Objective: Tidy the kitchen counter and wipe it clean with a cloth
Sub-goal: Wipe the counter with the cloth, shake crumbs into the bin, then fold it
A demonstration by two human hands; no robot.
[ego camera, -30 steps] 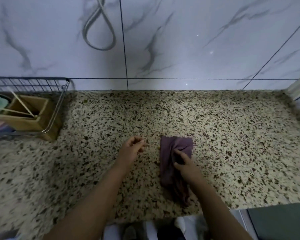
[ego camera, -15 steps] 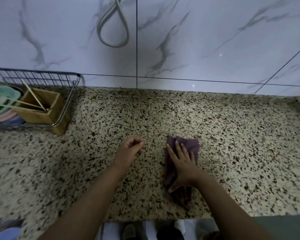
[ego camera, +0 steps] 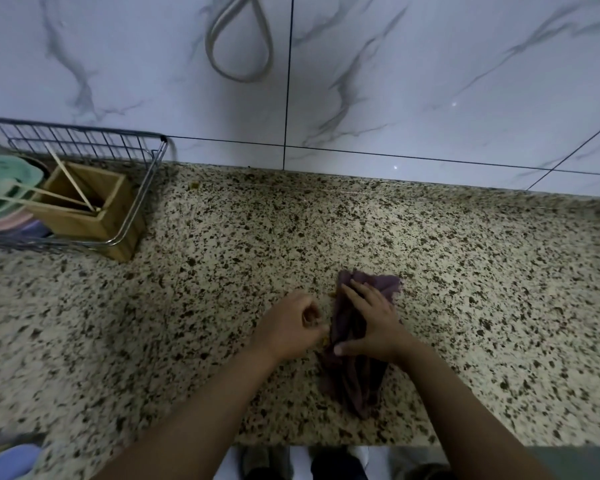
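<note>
A crumpled purple cloth [ego camera: 352,375] lies on the speckled granite counter [ego camera: 465,271] near its front edge. My right hand [ego camera: 371,323] lies flat on the cloth's upper half, fingers straight and pointing away from me, thumb stretched left across the fabric. Just left of the cloth my left hand [ego camera: 291,323] rests on the counter with its fingers curled in, holding nothing that I can see. A few small yellowish crumbs lie between that hand and the cloth.
A wire dish rack [ego camera: 118,188] stands at the back left, holding a wooden utensil box [ego camera: 94,209] with chopsticks and stacked pastel bowls [ego camera: 4,192]. A grey cable loop [ego camera: 239,39] hangs on the marble wall. The counter's front edge runs just below my forearms.
My right hand went from pinching the cloth to lying flat on it. My left hand has moved right, close to the cloth's edge. The view has shifted left.
</note>
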